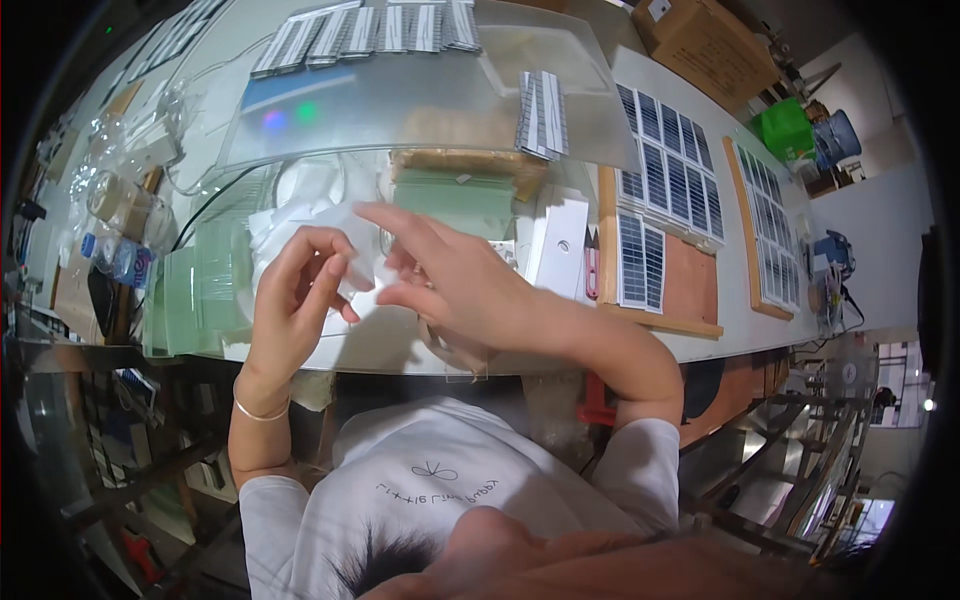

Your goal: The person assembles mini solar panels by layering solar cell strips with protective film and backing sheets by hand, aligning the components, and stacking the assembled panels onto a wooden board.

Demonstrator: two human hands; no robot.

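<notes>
Both hands meet on 1 white sheet [362, 290]: left hand [292, 310] pinches its edge, right hand [455, 285] presses it. Finished-looking striped cells [668, 180] fill boards right of it; green stacks [200, 285] wait left.

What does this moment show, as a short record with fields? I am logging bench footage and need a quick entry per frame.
left hand: left hand pinches a small white sheet at its edge
right hand: right hand touches the same sheet, index finger stretched out
surface: worktable, pale top
beside left hand: stack of green plates
right of hands: wooden boards carrying small dark solar cells
far side: clear plastic sheet with rows of striped strips
far corner: cardboard box
</notes>
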